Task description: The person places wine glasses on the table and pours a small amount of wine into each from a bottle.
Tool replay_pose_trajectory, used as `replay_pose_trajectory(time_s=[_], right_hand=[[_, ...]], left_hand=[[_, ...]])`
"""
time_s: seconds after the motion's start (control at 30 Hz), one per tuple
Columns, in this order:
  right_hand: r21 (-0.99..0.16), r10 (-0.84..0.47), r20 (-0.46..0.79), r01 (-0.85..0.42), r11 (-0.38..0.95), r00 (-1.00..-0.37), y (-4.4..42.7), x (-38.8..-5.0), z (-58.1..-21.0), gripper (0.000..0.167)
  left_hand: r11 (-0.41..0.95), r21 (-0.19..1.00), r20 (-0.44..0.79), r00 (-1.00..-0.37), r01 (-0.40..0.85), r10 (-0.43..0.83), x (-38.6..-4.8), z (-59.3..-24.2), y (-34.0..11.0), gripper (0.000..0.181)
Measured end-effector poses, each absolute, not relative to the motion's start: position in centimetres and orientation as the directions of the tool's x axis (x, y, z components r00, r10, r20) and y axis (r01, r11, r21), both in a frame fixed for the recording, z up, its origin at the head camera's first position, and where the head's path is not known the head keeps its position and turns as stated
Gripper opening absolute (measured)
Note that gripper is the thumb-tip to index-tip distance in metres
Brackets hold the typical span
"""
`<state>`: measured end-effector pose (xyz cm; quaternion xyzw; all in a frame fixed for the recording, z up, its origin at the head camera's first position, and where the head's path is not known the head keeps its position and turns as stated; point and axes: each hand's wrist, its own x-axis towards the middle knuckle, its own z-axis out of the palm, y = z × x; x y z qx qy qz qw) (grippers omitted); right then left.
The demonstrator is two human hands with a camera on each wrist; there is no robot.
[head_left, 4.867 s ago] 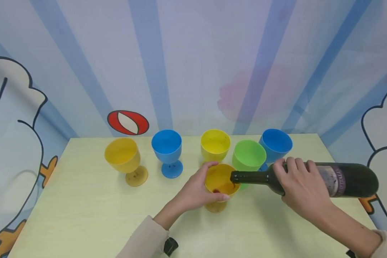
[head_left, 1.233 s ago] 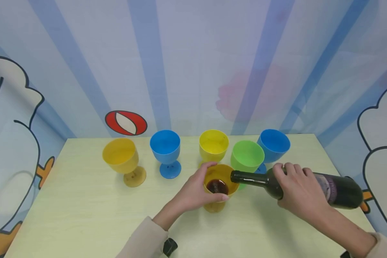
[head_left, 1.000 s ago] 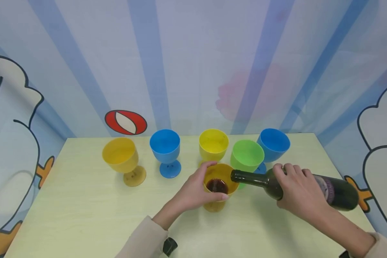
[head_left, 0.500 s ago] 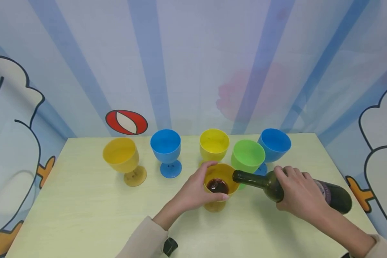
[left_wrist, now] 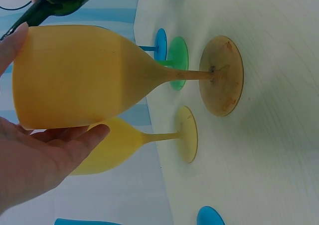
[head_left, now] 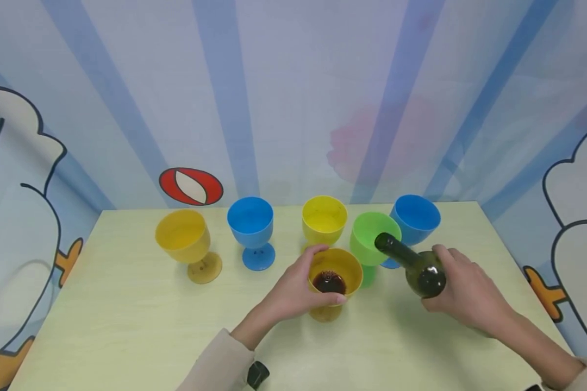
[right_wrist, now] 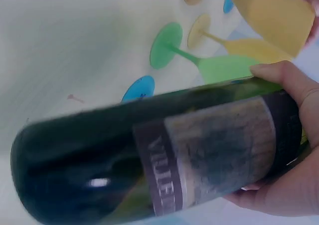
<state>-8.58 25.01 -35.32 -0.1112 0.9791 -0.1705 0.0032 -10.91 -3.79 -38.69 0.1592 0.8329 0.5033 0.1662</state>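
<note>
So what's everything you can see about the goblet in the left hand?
The goblet is orange-yellow and looks like plastic, with a deep bowl, thin stem and round foot with reddish-brown marks. It is upright, seemingly on the table, in front of the bright yellow cup. Dark liquid with some bubbles lies inside. The left hand grips its bowl.

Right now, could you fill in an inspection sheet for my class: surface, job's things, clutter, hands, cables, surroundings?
Surface: pale table.
Job's things: held orange goblet containing dark liquid; green bottle, tilted, its mouth right of that goblet's rim.
Clutter: nothing seen beyond five other goblets.
Hands: left hand holds the goblet; right hand grips the bottle.
Cables: nothing seen.
Surroundings: backdrop printed with blue stripes and cartoon shapes.
</note>
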Motion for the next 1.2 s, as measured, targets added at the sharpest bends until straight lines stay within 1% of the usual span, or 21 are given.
replay_pose_trajectory(time_s=[0.1, 0.17, 0.33, 0.47, 0.63, 0.83, 1.2], right_hand=[[-0.429, -0.173, 0.009, -0.16, 0.889, -0.985, 26.0, -8.8, -35.0, 0.076], [-0.462, -0.148, 0.0, -0.131, 0.877, -0.989, 26.7, -9.0, -34.8, 0.082], [-0.499, -0.067, 0.038, -0.077, 0.863, -0.997, 28.5, -9.5, -34.6, 0.09], [-0.535, 0.01, 0.066, -0.027, 0.845, -0.998, 29.6, -9.7, -34.8, 0.089], [-0.592, 0.108, 0.049, 0.058, 0.804, -0.993, 30.4, -9.8, -35.5, 0.093], [-0.618, 0.175, 0.04, 0.113, 0.778, -0.984, 31.1, -10.0, -36.5, 0.098], [-0.655, 0.232, 0.042, 0.149, 0.741, -0.972, 32.3, -10.5, -37.5, 0.094]], left_hand=[[0.444, 0.89, -0.115, -0.894, 0.1, 0.433, -10.9, -38.7, -3.8, 0.085], [0.446, 0.89, -0.117, -0.894, 0.099, 0.432, -10.9, -38.7, -3.8, 0.085], [0.449, 0.888, -0.119, -0.897, 0.095, 0.426, -10.9, -38.7, -3.8, 0.085], [0.447, 0.889, -0.119, -0.897, 0.094, 0.426, -10.9, -38.8, -3.8, 0.084], [0.445, 0.89, -0.116, -0.896, 0.098, 0.429, -11.0, -38.9, -3.8, 0.085], [0.439, 0.893, -0.112, -0.896, 0.1, 0.431, -11.0, -39.0, -3.9, 0.085], [0.439, 0.893, -0.115, -0.895, 0.096, 0.43, -10.9, -39.0, -3.8, 0.086]])
